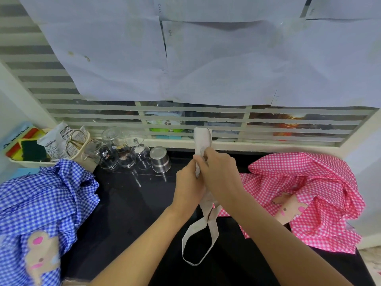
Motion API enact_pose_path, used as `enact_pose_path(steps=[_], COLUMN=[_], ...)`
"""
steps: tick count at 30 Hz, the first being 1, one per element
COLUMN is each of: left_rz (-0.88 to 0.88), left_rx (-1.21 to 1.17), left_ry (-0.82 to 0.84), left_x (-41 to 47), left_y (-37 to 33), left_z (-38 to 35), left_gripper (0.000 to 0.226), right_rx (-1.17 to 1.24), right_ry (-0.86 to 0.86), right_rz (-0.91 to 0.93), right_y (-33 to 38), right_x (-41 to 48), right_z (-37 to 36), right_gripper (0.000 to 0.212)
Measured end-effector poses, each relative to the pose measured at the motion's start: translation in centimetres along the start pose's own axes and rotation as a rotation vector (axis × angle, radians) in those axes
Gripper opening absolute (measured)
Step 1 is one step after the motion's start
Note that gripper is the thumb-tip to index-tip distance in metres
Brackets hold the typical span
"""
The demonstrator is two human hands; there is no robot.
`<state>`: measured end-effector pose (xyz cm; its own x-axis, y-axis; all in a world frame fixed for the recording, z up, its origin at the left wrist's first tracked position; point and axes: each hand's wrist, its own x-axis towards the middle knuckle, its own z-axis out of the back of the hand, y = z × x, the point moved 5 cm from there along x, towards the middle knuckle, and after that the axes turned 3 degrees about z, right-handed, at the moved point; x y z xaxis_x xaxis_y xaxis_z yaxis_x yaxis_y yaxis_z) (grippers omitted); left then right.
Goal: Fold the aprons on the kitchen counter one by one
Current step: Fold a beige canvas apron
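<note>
Nearest, the beige strap (212, 228) hangs looped over the black bench (134, 203), then runs upright and away through the left hand (188, 182) and right hand (222, 176), both sets of fingers (212, 157) clamped on it, with the pink apron (309, 178) heaped on the bench just to their right.

A glossy black counter (127, 203) runs under a wide window (185, 118) banded with frosted horizontal stripes, its upper part covered by pale sheets of paper (206, 58) hung edge to edge. A white sill (247, 144) lines the window's foot. Upturned glasses (115, 149), a steel cup (160, 159) and a cream tray (26, 163) stand at the counter's back left.
</note>
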<state>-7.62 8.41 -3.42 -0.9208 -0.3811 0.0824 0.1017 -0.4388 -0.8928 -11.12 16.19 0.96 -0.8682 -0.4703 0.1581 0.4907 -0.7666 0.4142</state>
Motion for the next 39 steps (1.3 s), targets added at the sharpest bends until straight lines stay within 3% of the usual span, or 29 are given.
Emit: enact_pose_path(steps=[3, 9, 16, 19, 24, 30, 33, 36, 39], left_rz=[0.039, 0.171, 0.279, 0.263, 0.252, 0.219, 0.232, 0.288, 0.337], left_rx=[-0.142, -0.361, -0.845, -0.826, -0.74, -0.715, -0.753, -0.837, -0.835], left_ry=[0.015, 0.081, 0.278, 0.248, 0.152, 0.167, 0.202, 0.217, 0.183], left_x=[0.2, 0.7, 0.8, 0.8, 0.9, 1.1, 1.4, 1.4, 1.5], left_y=[0.2, 0.6, -0.4, -0.4, -0.3, 0.2, 0.0, -0.1, 0.5], left_z=[-0.2, 0.6, 0.5, 0.6, 0.9, 1.0, 0.9, 0.7, 1.1], left_gripper=[0.01, 0.025, 0.024, 0.03, 0.034, 0.041, 0.031, 0.016, 0.015], right_rx=[0.166, 0.451, 0.331, 0.268, 0.223, 0.205, 0.124, 0.128, 0.166], right_ry=[-0.008, -0.109, -0.284, -0.347, -0.37, -0.467, -0.5, -0.43, -0.281], right_rz=[-0.077, -0.11, 0.056, 0.132, 0.241, 0.255, 0.302, 0.365, 0.45], right_y=[-0.5, -2.3, -1.3, -0.8, -0.1, 0.0, -0.2, -0.2, -0.3], right_x=[0.3, 0.3, 0.0, -0.1, -0.4, -1.1, -1.3, -0.8, -0.6], right_z=[-0.2, 0.1, 1.4, 1.6, 0.9, 2.0, 2.2, 2.0, 1.8], right_gripper=[0.029, 0.014, 0.008, 0.004, 0.017, 0.031, 0.03, 0.026, 0.014])
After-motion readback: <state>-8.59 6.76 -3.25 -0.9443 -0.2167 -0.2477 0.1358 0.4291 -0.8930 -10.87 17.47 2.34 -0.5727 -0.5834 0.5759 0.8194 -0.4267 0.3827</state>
